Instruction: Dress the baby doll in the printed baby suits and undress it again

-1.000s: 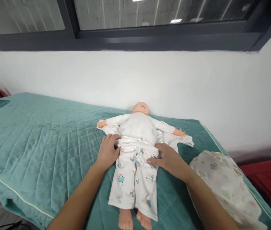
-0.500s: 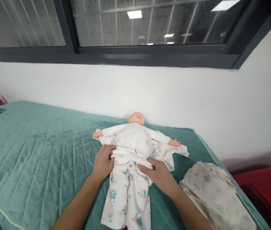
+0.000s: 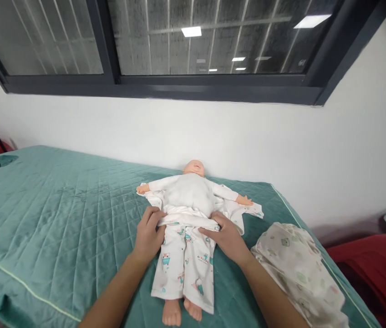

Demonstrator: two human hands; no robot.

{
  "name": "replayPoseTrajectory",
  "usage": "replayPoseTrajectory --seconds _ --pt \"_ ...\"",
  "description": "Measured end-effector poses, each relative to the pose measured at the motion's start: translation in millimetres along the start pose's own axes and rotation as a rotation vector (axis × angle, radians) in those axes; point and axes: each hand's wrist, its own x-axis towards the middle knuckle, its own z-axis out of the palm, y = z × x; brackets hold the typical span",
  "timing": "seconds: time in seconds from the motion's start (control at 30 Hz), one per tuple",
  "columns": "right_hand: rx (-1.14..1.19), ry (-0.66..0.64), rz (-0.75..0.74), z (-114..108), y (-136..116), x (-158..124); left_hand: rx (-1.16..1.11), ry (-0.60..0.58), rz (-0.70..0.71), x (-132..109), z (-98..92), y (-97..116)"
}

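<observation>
A baby doll (image 3: pixel 193 191) with a white padded torso lies on its back, head by the wall and arms spread. It wears printed white trousers (image 3: pixel 186 264), and its bare feet show below the hems. My left hand (image 3: pixel 150 230) is closed on one side of the folded waistband, thumb and fingers pinching the cloth. On the other side, my right hand (image 3: pixel 225 236) grips the same waistband near the doll's hip. A white printed top (image 3: pixel 236 212) is spread open beneath the doll's back and arms.
The doll lies on a green quilted cover (image 3: pixel 77 218). A crumpled, pale patterned cloth (image 3: pixel 297 269) sits beside my right forearm. Behind are a white wall (image 3: pixel 247 136) and a dark window frame (image 3: pixel 179 91). Something red (image 3: pixel 367 269) stands beyond the right edge.
The view has shifted, bringing the doll's feet into sight. Both hands remain at the waistband, and my right hand has moved slightly up along it.
</observation>
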Motion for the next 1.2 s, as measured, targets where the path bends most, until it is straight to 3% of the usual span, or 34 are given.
replayPoseTrajectory --seconds 0.17,0.27,0.43,0.57,0.67,0.97,1.07,1.2 --pt "-0.003 0.136 -0.165 5.3 2.1 -5.1 0.009 0.076 -0.062 -36.8 -18.9 28.5" --pt "-0.038 0.172 -0.259 6.7 2.3 -7.1 0.017 -0.002 -0.170 -42.8 -21.9 35.1" --pt "0.022 0.081 -0.101 11.2 0.4 -30.6 -0.072 -0.187 -0.241 -32.9 -18.1 29.5" --pt "0.033 -0.047 -0.038 19.1 -10.8 -72.0 -0.185 -0.160 -0.275 -25.7 -16.1 24.5" --pt "0.028 -0.066 0.035 22.8 -21.4 -91.4 -0.296 -0.149 -0.297 -25.1 -21.6 25.4" --pt "-0.004 0.026 0.098 33.6 -30.9 -67.8 -0.742 -0.421 -0.671 -56.2 -64.6 39.7" --pt "-0.011 0.013 0.098 33.5 -34.9 -73.6 -0.766 -0.450 -0.694 -58.8 -70.0 39.0" --pt "-0.018 -0.107 0.135 27.6 -47.6 -103.6 -0.668 -0.483 -0.567 -56.2 -71.9 36.4"
